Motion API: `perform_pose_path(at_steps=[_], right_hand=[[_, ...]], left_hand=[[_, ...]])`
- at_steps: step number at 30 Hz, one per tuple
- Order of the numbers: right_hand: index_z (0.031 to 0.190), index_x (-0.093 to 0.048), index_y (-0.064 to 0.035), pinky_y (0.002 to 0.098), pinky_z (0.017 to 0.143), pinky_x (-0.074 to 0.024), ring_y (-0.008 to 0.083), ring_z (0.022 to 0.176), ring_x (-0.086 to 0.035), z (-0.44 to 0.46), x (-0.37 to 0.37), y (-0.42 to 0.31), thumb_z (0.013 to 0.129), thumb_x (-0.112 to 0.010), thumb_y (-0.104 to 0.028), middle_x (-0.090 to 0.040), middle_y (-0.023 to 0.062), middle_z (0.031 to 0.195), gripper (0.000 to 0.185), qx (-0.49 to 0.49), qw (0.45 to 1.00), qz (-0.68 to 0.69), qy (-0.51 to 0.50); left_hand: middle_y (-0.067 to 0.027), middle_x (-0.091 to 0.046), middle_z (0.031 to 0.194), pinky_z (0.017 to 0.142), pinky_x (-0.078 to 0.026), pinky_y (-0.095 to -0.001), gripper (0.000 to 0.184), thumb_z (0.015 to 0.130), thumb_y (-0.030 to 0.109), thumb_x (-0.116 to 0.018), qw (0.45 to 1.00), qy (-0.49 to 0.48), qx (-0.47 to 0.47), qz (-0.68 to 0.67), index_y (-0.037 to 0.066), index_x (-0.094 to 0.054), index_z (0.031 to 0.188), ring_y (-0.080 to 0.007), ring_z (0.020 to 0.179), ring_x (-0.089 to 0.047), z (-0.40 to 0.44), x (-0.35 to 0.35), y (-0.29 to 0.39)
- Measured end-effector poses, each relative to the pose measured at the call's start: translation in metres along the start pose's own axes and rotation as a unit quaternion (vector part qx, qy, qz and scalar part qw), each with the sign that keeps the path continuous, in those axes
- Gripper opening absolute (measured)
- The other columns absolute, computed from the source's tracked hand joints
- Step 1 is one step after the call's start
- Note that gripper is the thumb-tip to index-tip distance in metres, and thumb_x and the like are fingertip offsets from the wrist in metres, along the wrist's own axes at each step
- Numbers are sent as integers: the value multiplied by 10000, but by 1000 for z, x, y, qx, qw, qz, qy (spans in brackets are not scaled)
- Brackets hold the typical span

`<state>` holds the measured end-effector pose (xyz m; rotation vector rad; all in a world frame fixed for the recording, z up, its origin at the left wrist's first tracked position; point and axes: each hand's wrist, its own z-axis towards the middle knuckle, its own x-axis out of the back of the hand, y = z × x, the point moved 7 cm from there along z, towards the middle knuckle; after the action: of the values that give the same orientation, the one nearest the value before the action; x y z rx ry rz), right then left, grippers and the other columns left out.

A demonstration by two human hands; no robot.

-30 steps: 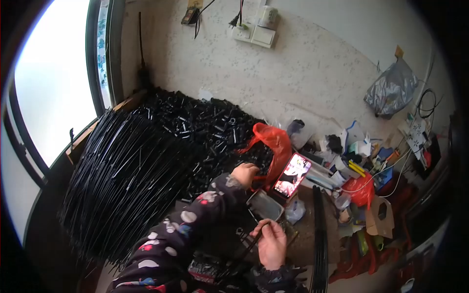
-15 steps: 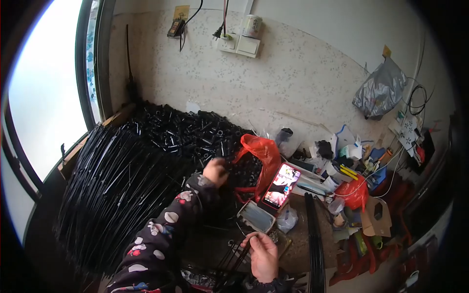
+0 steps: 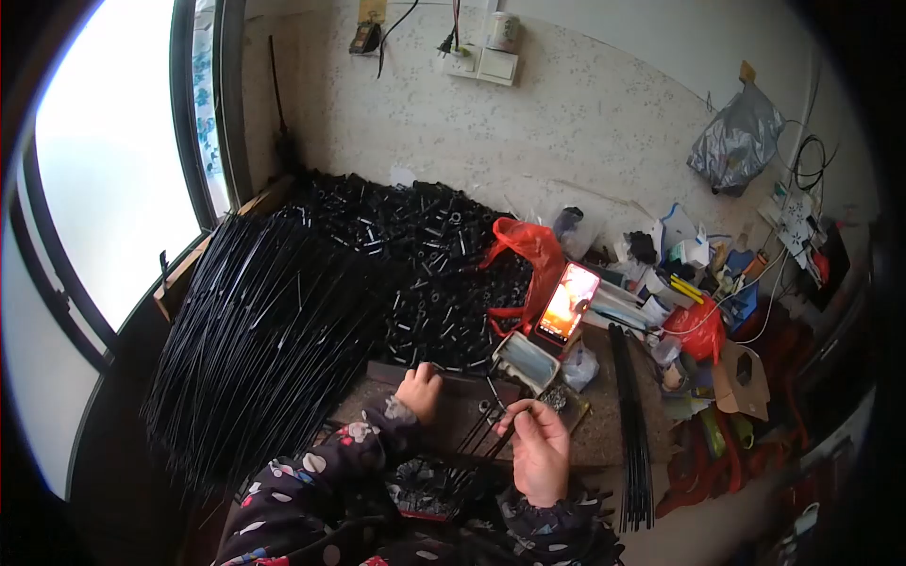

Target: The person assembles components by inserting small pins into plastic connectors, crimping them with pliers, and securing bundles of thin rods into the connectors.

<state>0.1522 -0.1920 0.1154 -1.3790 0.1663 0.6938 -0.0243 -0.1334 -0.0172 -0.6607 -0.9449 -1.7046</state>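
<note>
My left hand [image 3: 418, 391] rests at the near edge of the heap of small black tube pieces [image 3: 429, 274], by a dark strip on the table. Its fingers are curled, and whatever they hold, if anything, is too small to tell. To the right, my right hand [image 3: 538, 448] pinches several thin black rods [image 3: 479, 429] that slant down to the left. A clear rectangular container [image 3: 527, 362] lies just beyond my right hand. Below both hands is a container of small dark pieces [image 3: 425, 491].
A large bundle of long black rods [image 3: 264, 340] fills the left side. A lit phone [image 3: 568, 302] leans near a red plastic bag [image 3: 533, 259]. More black rods [image 3: 632, 434] lie at the right, near a cluttered pile with another red bag [image 3: 696, 328].
My left hand has moved from beside the red bag across the black heap and down to its near edge. My right hand keeps hold of the rods. The camera view has shifted.
</note>
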Motion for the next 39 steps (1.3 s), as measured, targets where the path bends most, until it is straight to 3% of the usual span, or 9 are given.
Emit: perform_pose_path(at_steps=[4,14,17,19,21,22,24,29,39], right_hand=[[953,-531,25,284,734,-421,148,766,-521,-16,-16,-5,882,-519,-119,-550,74,831,162,-17,998,12,-53],[944,-540,16,262,738,-425,138,783,-532,-23,-9,7,879,-538,-128,-568,70,818,158,-18,998,27,-59],[931,-524,-6,337,772,-449,143,764,-525,-27,-7,6,887,-516,-138,-544,55,829,140,-16,998,0,-65],[931,-527,3,318,768,-441,141,768,-527,-28,-6,3,882,-528,-137,-552,61,826,149,-11,998,17,-59],[944,-534,18,274,755,-427,137,783,-530,-29,-1,2,877,-539,-121,-564,67,833,154,-4,998,41,-54],[949,-532,22,269,754,-431,137,785,-534,-29,-1,2,876,-538,-115,-566,66,838,155,-3,998,34,-56],[950,-535,23,260,754,-432,134,790,-537,-37,-14,6,877,-538,-112,-570,67,853,154,-29,995,22,-90],[954,-542,43,231,776,-440,120,830,-551,-61,-50,-1,848,-579,-81,-590,71,857,168,-58,984,7,-171],[924,-531,37,273,714,-492,161,746,-597,-43,-32,18,791,-630,-14,-614,109,853,174,-62,992,31,-107]], left_hand=[[-91,-505,887,675,-452,-351,246,657,140,-534,992,53,-109,36,61,-568,887,-260,807,-507,-44,14,8],[-92,-531,827,655,-465,-371,205,703,161,-634,992,-3,72,-104,80,-585,884,-282,775,-539,-49,37,-25],[-103,-534,830,667,-476,-392,204,679,167,-656,998,7,-16,-58,67,-604,850,-314,761,-560,-55,23,-28],[-109,-604,868,692,-489,-332,211,696,140,-678,983,-45,77,-160,40,-646,878,-251,756,-605,-56,34,-34],[-102,-640,906,710,-492,-294,217,728,125,-678,932,-92,172,-305,22,-656,918,-203,747,-620,-57,33,-39],[-73,-653,950,729,-483,-251,344,767,107,-664,857,-145,210,-448,62,-603,1102,-145,771,-615,-54,32,-31],[-61,-644,970,737,-485,-257,280,812,45,-605,684,-161,220,-677,7,-592,1090,-113,798,-598,-43,70,14],[-209,-551,1132,823,-489,-309,282,811,-39,-541,495,-131,125,-850,-33,-569,1091,-213,895,-609,-30,161,97],[-239,-534,1044,650,-552,-351,134,789,-23,-577,424,-121,84,-893,-40,-596,920,-275,821,-605,-32,152,93]])
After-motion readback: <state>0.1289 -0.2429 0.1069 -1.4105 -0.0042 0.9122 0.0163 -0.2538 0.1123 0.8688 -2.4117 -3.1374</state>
